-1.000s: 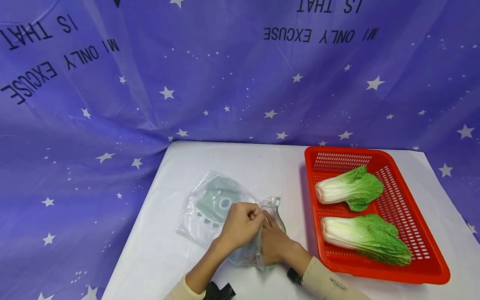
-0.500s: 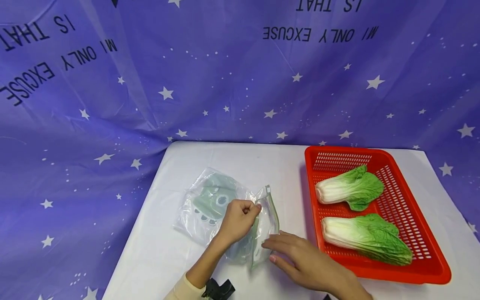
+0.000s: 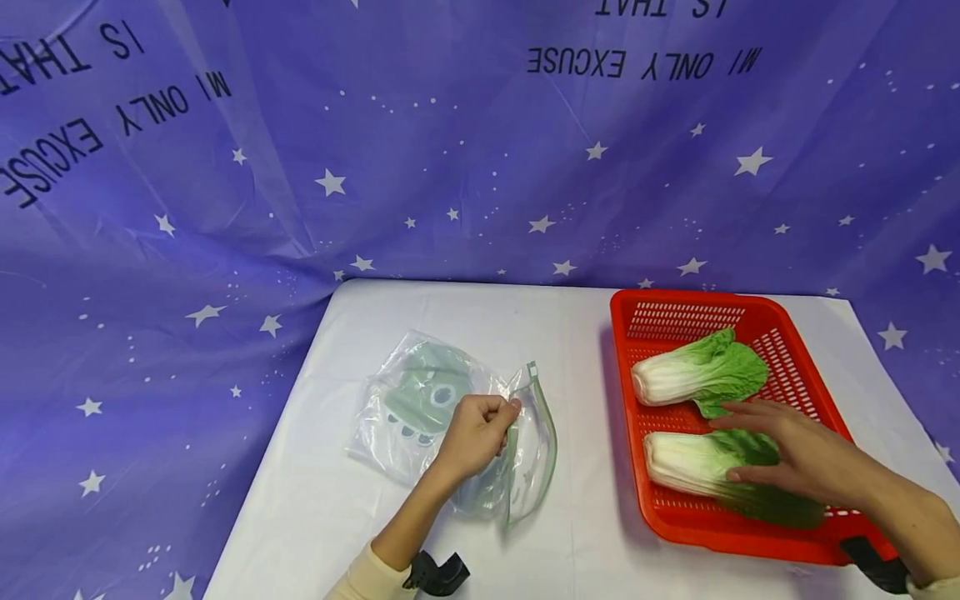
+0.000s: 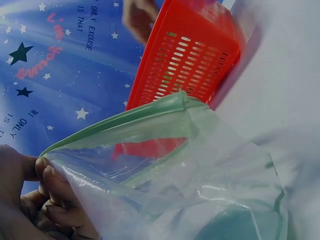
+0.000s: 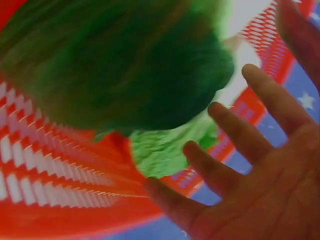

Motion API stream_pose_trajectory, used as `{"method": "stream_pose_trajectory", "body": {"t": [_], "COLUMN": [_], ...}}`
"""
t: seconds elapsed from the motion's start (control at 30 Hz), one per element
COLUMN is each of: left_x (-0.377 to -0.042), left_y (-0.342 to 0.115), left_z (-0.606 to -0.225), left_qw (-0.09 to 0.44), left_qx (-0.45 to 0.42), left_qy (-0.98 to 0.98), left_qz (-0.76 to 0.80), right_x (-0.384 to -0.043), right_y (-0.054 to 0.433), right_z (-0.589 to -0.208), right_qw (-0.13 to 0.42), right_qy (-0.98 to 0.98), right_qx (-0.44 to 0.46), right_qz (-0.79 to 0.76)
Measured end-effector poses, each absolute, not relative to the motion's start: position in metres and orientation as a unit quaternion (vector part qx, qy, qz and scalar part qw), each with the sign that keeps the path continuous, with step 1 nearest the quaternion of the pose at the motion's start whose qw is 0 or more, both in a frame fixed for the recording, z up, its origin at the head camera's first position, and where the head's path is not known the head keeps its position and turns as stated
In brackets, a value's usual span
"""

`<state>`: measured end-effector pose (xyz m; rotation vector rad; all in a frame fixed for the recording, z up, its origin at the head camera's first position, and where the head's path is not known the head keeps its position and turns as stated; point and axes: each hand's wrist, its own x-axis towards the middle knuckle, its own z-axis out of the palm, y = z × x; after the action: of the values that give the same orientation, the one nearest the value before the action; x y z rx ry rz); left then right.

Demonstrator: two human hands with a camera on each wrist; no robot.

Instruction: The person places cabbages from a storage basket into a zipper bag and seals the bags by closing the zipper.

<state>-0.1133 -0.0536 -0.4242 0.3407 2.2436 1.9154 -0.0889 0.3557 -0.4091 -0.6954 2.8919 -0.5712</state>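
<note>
My left hand (image 3: 475, 433) pinches the rim of a clear zip bag (image 3: 431, 396) with a green print, and the bag's mouth gapes toward the right. In the left wrist view, the bag's green zip edge (image 4: 125, 117) runs from my fingers to a corner near the basket. My right hand (image 3: 802, 454) hovers over the nearer napa cabbage (image 3: 682, 462) in the red basket (image 3: 641, 517), fingers spread and holding nothing. Close up in the right wrist view, its leaves (image 5: 130, 65) lie just beyond my fingertips (image 5: 216, 110). A second napa cabbage (image 3: 675, 375) lies behind it.
The basket stands at the right of a white-covered table (image 3: 570, 333), its perforated wall (image 4: 192, 60) rising beside the bag. A purple star-printed cloth (image 3: 465, 167) hangs behind the table.
My right hand has come out of the bag's mouth and moved right, over the nearer cabbage in the basket. The left hand keeps its pinch on the bag, whose mouth now stands apart.
</note>
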Motion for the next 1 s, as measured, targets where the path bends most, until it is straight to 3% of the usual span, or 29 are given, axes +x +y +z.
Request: {"method": "stream_pose_trajectory", "body": {"t": [0.17,0.47,0.7,1.0], "left_x": [-0.112,-0.112,-0.111,-0.11], "left_y": [-0.054,-0.055,-0.054,-0.052], "left_z": [-0.421,-0.423,-0.428,-0.429], "left_qw": [0.099,0.112,0.116,0.116], "left_qx": [0.11,0.112,0.116,0.111], "left_qy": [0.75,0.745,0.745,0.748], "left_qz": [0.645,0.648,0.646,0.644], "right_x": [-0.086,-0.084,-0.08,-0.078], "right_y": [0.373,0.372,0.369,0.366], "right_z": [-0.425,-0.441,-0.45,-0.471], "right_qw": [0.164,0.202,0.166,0.049], "right_qy": [0.938,0.915,0.929,0.949], "right_qx": [-0.204,-0.247,-0.247,-0.262], "right_qz": [-0.229,-0.247,-0.222,-0.165]}}
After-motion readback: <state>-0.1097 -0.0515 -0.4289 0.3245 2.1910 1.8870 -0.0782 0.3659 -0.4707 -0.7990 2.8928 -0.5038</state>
